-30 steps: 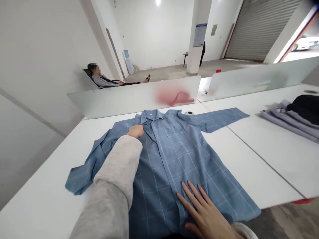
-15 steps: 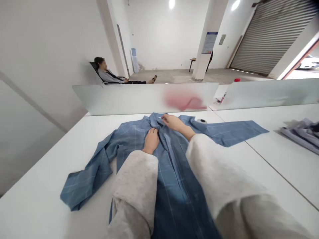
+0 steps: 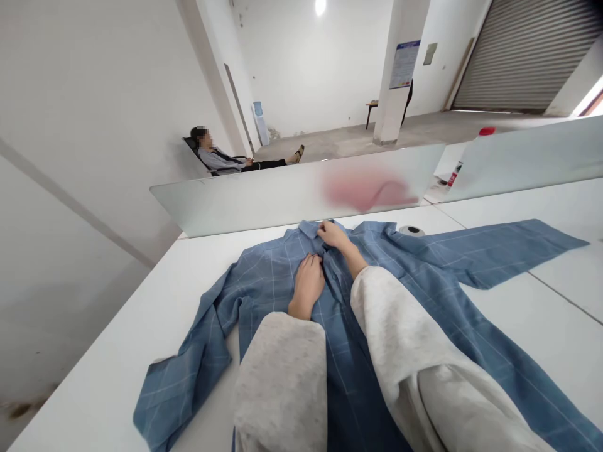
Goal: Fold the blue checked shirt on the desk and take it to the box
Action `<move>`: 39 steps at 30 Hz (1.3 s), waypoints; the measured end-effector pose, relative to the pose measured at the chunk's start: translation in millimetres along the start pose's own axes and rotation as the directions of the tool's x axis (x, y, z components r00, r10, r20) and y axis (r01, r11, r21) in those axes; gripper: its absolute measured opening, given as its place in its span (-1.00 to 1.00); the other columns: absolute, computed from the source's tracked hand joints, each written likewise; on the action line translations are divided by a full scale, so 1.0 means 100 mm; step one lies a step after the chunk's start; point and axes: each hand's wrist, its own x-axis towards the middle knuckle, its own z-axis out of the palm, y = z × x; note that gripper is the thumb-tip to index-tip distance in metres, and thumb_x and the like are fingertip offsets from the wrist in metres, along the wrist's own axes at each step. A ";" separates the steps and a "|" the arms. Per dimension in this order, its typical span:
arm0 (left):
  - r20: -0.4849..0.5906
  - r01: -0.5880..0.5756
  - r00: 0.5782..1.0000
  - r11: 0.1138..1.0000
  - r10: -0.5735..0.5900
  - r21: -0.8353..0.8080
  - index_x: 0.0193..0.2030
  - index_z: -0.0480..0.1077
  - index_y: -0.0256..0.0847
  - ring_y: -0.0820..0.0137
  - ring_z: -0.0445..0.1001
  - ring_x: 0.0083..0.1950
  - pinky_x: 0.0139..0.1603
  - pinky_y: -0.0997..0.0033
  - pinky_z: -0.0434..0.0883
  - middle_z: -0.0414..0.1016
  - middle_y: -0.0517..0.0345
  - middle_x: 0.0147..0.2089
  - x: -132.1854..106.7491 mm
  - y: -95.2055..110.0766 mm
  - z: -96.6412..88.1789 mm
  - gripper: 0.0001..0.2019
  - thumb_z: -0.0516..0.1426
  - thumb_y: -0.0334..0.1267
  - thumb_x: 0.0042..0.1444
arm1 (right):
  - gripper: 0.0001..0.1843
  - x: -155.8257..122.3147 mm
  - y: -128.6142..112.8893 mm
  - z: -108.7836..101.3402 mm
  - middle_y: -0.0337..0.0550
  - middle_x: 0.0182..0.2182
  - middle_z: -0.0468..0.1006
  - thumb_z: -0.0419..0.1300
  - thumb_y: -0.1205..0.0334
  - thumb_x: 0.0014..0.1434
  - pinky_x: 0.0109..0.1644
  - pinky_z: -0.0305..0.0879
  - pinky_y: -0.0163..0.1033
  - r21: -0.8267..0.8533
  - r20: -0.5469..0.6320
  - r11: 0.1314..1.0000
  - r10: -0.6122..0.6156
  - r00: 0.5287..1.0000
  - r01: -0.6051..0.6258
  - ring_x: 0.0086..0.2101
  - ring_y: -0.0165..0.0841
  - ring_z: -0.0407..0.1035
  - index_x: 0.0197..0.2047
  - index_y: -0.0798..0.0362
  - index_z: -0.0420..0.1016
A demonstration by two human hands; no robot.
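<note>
A blue checked shirt (image 3: 424,295) lies face up and spread out on the white table (image 3: 141,339), sleeves stretched to either side. My left hand (image 3: 308,284) rests flat on the shirt's chest just below the collar, fingers together and extended. My right hand (image 3: 333,235) is at the collar, fingers curled and pinching the fabric at the top of the button placket. Both arms wear light grey sleeves and cover the shirt's lower middle.
A frosted divider (image 3: 282,198) runs along the table's far edge, with a red smudge behind it. A round cable grommet (image 3: 411,230) sits by the collar. A red-capped bottle (image 3: 459,164) stands beyond. A person (image 3: 221,156) reclines in a chair far off.
My right hand left the shirt's hem and reached up to the collar. My left hand slid slightly down the chest. The view shifted, so the pile of clothes at right is out of frame.
</note>
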 end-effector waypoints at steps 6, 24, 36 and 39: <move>-0.001 -0.049 0.999 0.998 0.049 -0.050 0.15 0.22 -0.33 0.33 0.13 0.33 0.32 0.23 0.11 0.28 -0.07 0.24 0.01 0.11 -0.05 -0.63 -0.21 -0.38 0.29 | -0.68 0.01 0.09 -0.02 0.00 -0.08 0.52 -0.09 0.22 0.32 -0.05 0.23 -0.27 0.048 -0.125 0.998 0.053 0.991 -0.047 -0.09 -0.28 0.39 0.03 0.11 0.35; 0.265 0.044 0.964 0.999 -0.040 -0.010 0.32 0.06 -0.32 0.27 0.00 0.39 0.37 0.11 -0.06 0.11 -0.06 0.35 0.00 0.04 0.07 -0.50 -0.26 -0.16 0.34 | -0.42 -0.09 0.45 -0.46 -0.14 -0.04 0.49 0.28 0.56 -0.28 -0.19 0.33 -0.33 -0.045 0.474 0.974 -0.174 0.863 0.220 -0.18 -0.26 0.43 -0.12 -0.01 0.51; 0.285 0.071 0.956 0.997 -0.067 -0.006 0.34 0.00 -0.35 0.22 -0.02 0.39 0.36 0.05 -0.04 0.09 -0.09 0.36 0.01 0.10 0.05 -0.47 -0.28 -0.14 0.33 | -0.62 -0.11 0.47 -0.73 -0.09 -0.11 0.53 -0.03 0.58 0.05 -0.02 0.20 -0.36 0.036 0.002 0.967 -0.253 0.967 0.253 -0.10 -0.38 0.38 -0.12 0.14 0.44; 0.290 0.025 0.956 0.996 -0.048 0.083 0.37 -0.05 -0.36 0.09 -0.12 0.41 0.35 -0.05 -0.09 -0.02 -0.15 0.39 0.00 0.18 0.05 -0.43 -0.19 -0.08 0.30 | -0.62 -0.15 0.44 -0.86 -0.08 -0.09 0.53 -0.05 0.54 0.10 0.00 0.20 -0.37 0.069 -0.153 0.959 -0.261 0.953 0.273 -0.07 -0.39 0.37 -0.07 0.15 0.43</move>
